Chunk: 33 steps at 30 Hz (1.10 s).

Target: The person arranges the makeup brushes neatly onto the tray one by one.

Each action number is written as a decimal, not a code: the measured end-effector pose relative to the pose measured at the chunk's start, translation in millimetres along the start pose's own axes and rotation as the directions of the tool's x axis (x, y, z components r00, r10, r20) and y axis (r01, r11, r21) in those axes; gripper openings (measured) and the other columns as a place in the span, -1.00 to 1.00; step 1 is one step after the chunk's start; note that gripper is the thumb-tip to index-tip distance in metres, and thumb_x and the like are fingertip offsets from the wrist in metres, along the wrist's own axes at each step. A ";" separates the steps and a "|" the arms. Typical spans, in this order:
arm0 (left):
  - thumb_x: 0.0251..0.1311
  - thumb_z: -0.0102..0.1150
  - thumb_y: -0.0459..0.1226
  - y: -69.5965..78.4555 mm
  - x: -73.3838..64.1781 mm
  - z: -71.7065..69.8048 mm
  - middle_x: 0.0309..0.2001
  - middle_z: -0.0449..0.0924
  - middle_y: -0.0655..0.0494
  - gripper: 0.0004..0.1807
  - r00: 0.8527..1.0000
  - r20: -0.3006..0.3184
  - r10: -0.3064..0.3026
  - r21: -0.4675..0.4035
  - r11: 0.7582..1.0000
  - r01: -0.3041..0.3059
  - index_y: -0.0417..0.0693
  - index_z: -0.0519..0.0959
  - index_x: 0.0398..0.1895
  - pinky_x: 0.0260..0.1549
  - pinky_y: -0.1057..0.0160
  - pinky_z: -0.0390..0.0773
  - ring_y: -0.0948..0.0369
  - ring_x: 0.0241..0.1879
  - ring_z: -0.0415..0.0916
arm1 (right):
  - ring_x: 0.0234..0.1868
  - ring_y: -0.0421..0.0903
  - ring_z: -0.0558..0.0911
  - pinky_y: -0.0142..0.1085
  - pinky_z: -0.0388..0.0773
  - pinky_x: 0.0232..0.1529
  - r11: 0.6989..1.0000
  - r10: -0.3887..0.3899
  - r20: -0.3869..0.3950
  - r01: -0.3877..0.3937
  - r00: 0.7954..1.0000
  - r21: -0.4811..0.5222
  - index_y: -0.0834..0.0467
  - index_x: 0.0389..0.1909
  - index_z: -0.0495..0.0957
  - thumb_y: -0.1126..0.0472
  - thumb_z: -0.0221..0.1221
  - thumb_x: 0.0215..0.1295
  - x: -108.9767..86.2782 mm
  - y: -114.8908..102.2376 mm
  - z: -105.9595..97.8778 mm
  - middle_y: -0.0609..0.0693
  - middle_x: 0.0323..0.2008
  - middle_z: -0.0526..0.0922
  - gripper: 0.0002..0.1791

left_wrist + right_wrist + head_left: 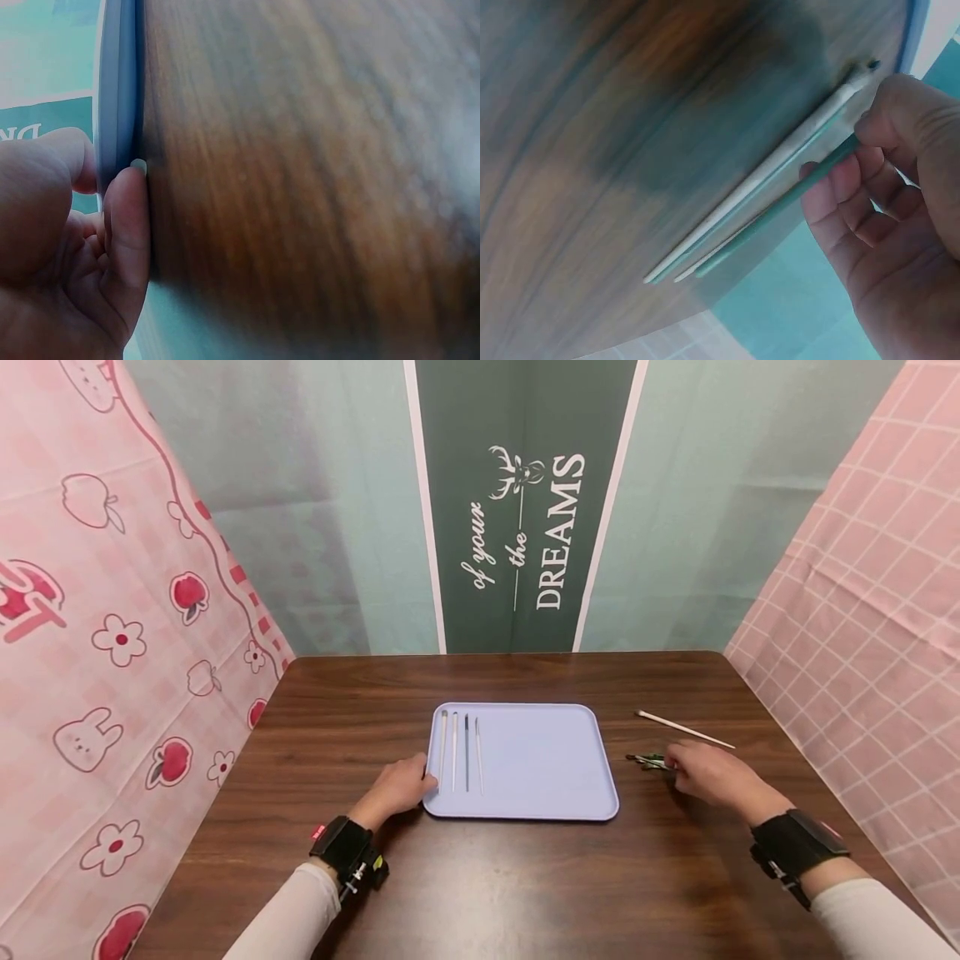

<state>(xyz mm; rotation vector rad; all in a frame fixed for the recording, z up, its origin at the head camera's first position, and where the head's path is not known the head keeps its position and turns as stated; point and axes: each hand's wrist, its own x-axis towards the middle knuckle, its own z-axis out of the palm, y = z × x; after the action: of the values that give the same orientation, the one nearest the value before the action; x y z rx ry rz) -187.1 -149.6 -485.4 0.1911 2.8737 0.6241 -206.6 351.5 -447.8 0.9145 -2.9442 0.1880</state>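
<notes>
My left hand (pixel 401 783) grips the left rim of a lavender tray (pixel 540 760); in the left wrist view its thumb and index finger (pixel 129 217) pinch the tray edge (pixel 120 82). Several slim brushes (pixel 467 753) lie side by side along the tray's left part, bristles toward the far side. To the tray's right, my right hand (pixel 708 770) is at a small bunch of brushes (pixel 647 762). Seen from the right wrist, thumb and fingers pinch a green-handled brush (pixel 780 204), its upper end hidden by the hand. A white-handled brush (pixel 757 176) and other thin handles lie alongside.
A lone pale brush (pixel 686 728) lies slantwise on the brown wooden table (pixel 517 885), beyond my right hand. Printed cloth hangs behind the table, with pink cloth (pixel 862 585) at the right and patterned pink cloth (pixel 142 693) at the left.
</notes>
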 end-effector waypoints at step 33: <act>0.28 0.13 -0.21 -2.4 1.8 2.4 -0.45 0.43 0.04 -0.82 1.000 0.013 -0.010 -0.013 1.000 0.010 -0.15 0.46 -0.22 -0.45 0.18 0.36 0.12 -0.46 0.39 | -0.62 -0.17 0.48 -0.31 0.35 -0.55 0.888 0.337 0.222 -0.387 0.915 0.247 0.14 -0.55 0.44 0.31 0.18 0.03 64.8 -71.5 -9.6 -0.07 -0.62 0.48 -0.90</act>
<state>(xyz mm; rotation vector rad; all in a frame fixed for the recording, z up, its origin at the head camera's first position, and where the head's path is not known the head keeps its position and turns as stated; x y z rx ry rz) -188.6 -150.6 -488.9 0.1781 2.8561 0.6369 -219.3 257.9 -425.5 0.3976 -3.2880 0.5956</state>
